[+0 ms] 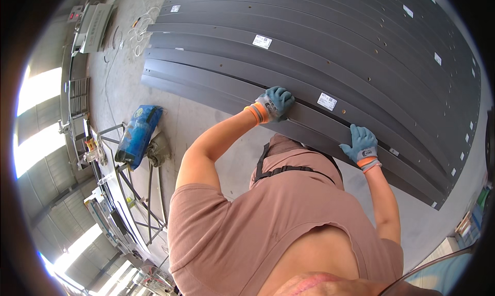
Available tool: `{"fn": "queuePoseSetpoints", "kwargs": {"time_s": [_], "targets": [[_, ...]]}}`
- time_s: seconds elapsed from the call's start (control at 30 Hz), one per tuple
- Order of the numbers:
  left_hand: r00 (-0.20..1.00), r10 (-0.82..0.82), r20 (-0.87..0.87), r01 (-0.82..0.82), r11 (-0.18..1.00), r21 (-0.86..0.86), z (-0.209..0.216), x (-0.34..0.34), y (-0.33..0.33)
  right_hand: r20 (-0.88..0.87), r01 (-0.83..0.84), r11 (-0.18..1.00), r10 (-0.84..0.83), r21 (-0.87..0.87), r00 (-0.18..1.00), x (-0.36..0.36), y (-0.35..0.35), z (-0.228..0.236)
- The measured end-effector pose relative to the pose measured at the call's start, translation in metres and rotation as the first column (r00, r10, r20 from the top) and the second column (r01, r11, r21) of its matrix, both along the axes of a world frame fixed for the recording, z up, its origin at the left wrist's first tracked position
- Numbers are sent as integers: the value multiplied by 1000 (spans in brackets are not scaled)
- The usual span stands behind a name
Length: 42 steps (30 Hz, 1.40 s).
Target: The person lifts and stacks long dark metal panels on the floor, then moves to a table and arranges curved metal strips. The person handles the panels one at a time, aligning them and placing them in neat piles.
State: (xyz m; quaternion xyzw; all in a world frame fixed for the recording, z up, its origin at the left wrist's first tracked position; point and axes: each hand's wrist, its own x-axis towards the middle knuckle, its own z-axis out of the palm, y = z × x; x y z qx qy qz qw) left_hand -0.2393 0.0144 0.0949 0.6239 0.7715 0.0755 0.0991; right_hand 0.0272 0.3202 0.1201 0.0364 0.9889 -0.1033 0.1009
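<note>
Both of my hands wear blue-grey work gloves with orange cuffs. My left hand (276, 103) is closed over the upper edge of the nearest dark grey metal panel (314, 123), its fingers curled round it. Farther right, my right hand (360, 143) grips the same panel, fingers over the edge and thumb out to the left. This long panel lies along the near side of a row of similar dark grey panels (299, 18). A white label (327, 101) sticks to the panel just behind, between my hands.
Left of me, a blue plastic sack (138, 136) rests by a metal frame (147, 203). A grey machine cabinet (97, 28) stands at the far left, with loose pale cable (138, 36) on the floor beside it. Boxes (466, 229) are at the right edge.
</note>
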Motion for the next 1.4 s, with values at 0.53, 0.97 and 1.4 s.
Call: {"fn": "queuePoseSetpoints", "kwargs": {"time_s": [0.53,0.97,1.4], "targets": [[987,33,-157,-20,996,85,58,-123,98,-138,127,985,-111,114,984,-100,86,31],[912,409,-12,-407,904,-133,15,-186,130,-59,163,985,-159,64,985,-208,114,-32],[978,194,-80,-199,979,-48,3,-111,-28,-171,-40,998,33,-40,985,-98,-12,-45]]}}
